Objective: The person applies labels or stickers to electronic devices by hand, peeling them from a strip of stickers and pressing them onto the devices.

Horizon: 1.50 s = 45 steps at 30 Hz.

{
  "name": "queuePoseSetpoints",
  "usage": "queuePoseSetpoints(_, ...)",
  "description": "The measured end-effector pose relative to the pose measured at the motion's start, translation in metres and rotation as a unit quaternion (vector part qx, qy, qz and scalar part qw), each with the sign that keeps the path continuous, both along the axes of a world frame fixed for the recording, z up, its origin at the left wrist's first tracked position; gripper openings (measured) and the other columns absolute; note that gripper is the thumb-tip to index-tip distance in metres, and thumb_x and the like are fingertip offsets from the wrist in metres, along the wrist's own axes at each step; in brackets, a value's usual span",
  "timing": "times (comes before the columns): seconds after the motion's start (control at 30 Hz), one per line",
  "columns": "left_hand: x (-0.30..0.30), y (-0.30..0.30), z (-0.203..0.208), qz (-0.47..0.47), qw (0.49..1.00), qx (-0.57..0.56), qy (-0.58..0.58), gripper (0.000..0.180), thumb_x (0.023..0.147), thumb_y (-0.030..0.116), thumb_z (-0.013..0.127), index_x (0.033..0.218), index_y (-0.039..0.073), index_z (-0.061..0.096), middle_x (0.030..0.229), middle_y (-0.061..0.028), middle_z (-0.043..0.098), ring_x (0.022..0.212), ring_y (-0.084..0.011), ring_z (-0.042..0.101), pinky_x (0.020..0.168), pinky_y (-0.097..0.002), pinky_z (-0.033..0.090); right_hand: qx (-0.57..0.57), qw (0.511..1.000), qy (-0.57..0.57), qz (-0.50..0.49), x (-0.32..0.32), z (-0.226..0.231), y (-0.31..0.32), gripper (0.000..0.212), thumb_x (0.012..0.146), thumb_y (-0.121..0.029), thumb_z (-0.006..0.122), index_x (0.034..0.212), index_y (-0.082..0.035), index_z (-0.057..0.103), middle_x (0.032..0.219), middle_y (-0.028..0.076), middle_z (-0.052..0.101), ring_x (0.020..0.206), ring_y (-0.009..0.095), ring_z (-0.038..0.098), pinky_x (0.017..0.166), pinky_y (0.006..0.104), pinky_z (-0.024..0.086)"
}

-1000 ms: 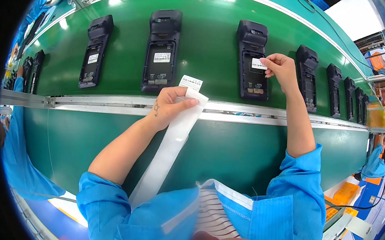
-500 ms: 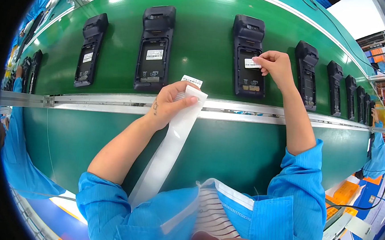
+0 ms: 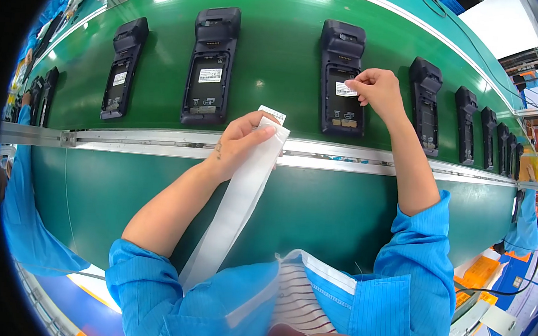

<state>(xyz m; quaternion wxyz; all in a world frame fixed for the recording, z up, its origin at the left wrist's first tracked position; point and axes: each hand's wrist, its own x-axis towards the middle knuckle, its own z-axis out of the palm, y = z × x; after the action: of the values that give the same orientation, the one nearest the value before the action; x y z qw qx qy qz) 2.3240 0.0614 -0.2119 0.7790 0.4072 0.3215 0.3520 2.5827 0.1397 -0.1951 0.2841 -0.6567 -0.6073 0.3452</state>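
My left hand (image 3: 244, 144) is closed on a long strip of white label backing (image 3: 232, 206), which hangs down toward my chest. A printed white label (image 3: 274, 113) shows at the strip's folded upper end. Farther right, my right hand (image 3: 381, 98) pinches the right edge of another white label (image 3: 343, 89). That label lies at the open back recess of a black handheld terminal (image 3: 343, 45); whether it is fully stuck down I cannot tell. Left of it, a second terminal (image 3: 217, 33) and a third terminal (image 3: 128, 41) each carry a similar label in the recess.
The terminals lie on a green conveyor belt (image 3: 277, 50) with a metal rail (image 3: 319, 162) along its near edge. More terminals, such as one at right (image 3: 426, 85), line the belt. Below the rail is a green tabletop (image 3: 315, 215). Other people's blue sleeves (image 3: 25, 213) show at the sides.
The row of terminals has shifted slightly left. My right hand has moved a little left along with the terminal it touches. The strip in my left hand has turned slightly.
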Motion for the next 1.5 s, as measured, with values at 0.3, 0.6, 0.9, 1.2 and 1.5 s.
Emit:
queuePoseSetpoints(0.3,0.007,-0.005,0.007,0.034,0.993,0.032,0.111,0.022,0.08,0.022,0.054,0.084,0.001,0.054,0.067,-0.0051,0.057,0.054,-0.0082,0.053,0.048,-0.0194,0.042,0.025,0.932,-0.36,0.041,-0.005,0.019,-0.001,0.031,0.065,-0.032,0.066,0.063,-0.004,0.053,0.057,0.007,0.054,0.055,0.018,0.054,0.051,0.029,0.043)
queuePoseSetpoints(0.6,0.017,-0.006,0.002,0.065,0.984,0.087,0.144,0.028,0.079,0.027,0.056,0.069,0.0,0.06,0.06,-0.0013,0.055,0.052,-0.0046,0.049,0.043,-0.0187,0.037,-0.065,0.902,0.415,0.098,-0.07,0.002,-0.082,0.013,0.073,-0.008,0.061,0.078,0.002,0.054,0.071,0.006,0.056,0.058,0.008,0.052,0.047,0.0196,0.043)
queuePoseSetpoints(0.9,0.034,-0.009,0.007,0.09,0.985,0.102,0.109,0.025,0.079,0.024,0.055,0.086,0.0,0.056,0.074,-0.0024,0.057,0.064,-0.0061,0.052,0.054,-0.0192,0.041,0.036,0.914,0.403,0.035,-0.065,-0.01,-0.086,0.009,0.071,-0.005,0.062,0.074,0.001,0.057,0.069,0.006,0.057,0.057,0.009,0.053,0.05,0.0193,0.043)
queuePoseSetpoints(1.2,0.04,-0.01,0.007,-0.011,0.984,0.074,0.163,0.022,0.076,0.018,0.059,0.088,0.001,0.056,0.076,-0.003,0.058,0.066,-0.0056,0.053,0.059,-0.0181,0.041,0.067,0.96,0.27,-0.034,0.01,-0.008,-0.014,0.016,0.071,-0.011,0.063,0.076,0.002,0.059,0.061,0.005,0.056,0.053,0.009,0.052,0.048,0.0198,0.044)
queuePoseSetpoints(1.5,0.047,-0.009,0.002,-0.017,0.984,0.084,0.155,0.022,0.077,0.018,0.057,0.091,0.0,0.057,0.079,-0.0041,0.059,0.067,-0.0065,0.052,0.06,-0.0198,0.041,-0.006,0.993,0.111,0.037,0.012,-0.005,0.007,0.017,0.068,-0.015,0.066,0.069,0.001,0.06,0.057,0.002,0.054,0.048,0.006,0.048,0.045,0.0181,0.042)
